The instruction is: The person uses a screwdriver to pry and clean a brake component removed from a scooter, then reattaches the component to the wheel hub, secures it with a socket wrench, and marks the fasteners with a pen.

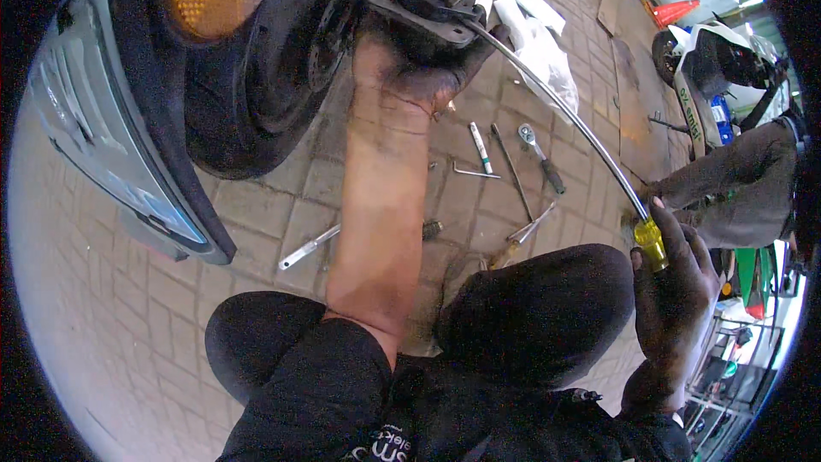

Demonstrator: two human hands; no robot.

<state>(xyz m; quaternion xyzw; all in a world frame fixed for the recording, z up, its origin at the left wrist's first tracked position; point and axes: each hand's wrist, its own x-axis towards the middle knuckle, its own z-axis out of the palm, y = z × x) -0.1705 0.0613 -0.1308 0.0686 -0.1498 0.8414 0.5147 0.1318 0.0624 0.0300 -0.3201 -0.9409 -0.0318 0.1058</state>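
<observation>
My left hand [419,69], dirty with grease, is wrapped round a dark metal part [432,13] with a flat bracket-like edge and a hole. It is beside the wheel area of a vehicle; whether the part is attached cannot be seen. My right hand [680,291] grips the yellow handle [652,247] of a long screwdriver [573,116] between thumb and fingers. The long metal shaft slants up to the left, and its tip end meets the dark part in my left hand. The exact contact point is hidden.
On the paving bricks lie a ratchet [540,158], a marker-like tube [481,148], a hex key [476,173], a thin rod [513,173] and a wrench [310,247]. White plastic [543,56] lies beyond. A grey body panel [128,129] stands left. Another person's leg [735,184] is at right, near a motorbike [718,69].
</observation>
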